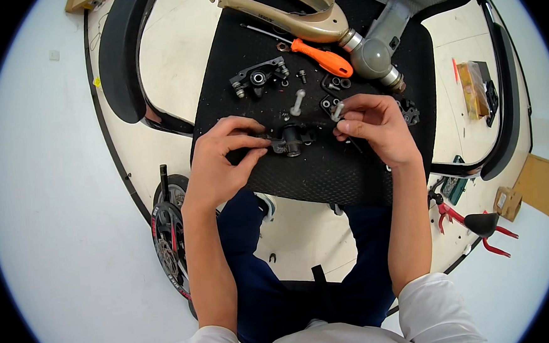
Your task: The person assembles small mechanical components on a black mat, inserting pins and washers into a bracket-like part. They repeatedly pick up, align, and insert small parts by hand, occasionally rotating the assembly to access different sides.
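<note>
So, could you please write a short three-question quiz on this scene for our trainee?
1. Which hand holds a silver bolt?
2. True or false: the screwdriver lies on the seat.
3. What do the fingertips of the left hand touch?
(a) the fork
(b) a black part
(c) an armrest

Key:
1. The right hand.
2. True.
3. (b)
</note>
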The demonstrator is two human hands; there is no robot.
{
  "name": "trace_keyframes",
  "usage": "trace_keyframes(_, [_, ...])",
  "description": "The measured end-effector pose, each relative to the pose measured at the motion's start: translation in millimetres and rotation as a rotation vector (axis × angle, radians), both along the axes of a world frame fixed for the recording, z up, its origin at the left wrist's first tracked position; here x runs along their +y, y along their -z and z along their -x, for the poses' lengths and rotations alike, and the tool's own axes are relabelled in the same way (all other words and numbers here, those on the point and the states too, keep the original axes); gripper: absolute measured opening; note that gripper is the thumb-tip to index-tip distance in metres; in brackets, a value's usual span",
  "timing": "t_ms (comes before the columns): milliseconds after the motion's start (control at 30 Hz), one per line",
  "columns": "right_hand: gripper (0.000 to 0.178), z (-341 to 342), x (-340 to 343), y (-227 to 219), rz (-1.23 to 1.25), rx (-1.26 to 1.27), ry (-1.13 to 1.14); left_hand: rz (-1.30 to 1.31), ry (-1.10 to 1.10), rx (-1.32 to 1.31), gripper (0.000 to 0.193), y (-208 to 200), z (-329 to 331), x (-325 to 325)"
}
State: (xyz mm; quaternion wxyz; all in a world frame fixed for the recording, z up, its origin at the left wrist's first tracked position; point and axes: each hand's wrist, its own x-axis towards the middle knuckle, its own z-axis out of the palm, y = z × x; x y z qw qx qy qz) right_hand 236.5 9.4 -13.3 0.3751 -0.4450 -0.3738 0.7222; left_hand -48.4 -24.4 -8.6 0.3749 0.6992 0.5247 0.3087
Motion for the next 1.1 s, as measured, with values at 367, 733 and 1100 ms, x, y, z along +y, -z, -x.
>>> trace_keyframes(367, [0.024,26.0,-0.1,2.6,0.130,-0.143,-0.071,0.397,-0.354,-0.394,0.024,-6.8,-24.1,-6.6])
trace_keyframes(733, [0.019,32.4,-3.6,2.1,0.007,-0.459,-0.099,0.568,-0.495,-0.297,0.020,-8.9,-43.6,-7.9])
trace_keyframes(1100, [0.024,25.3,1.6,0.2,-0.033,-0.232,0.045,0.166,-0.318,-0.341,0.013,6.1,-40.1,-4.8])
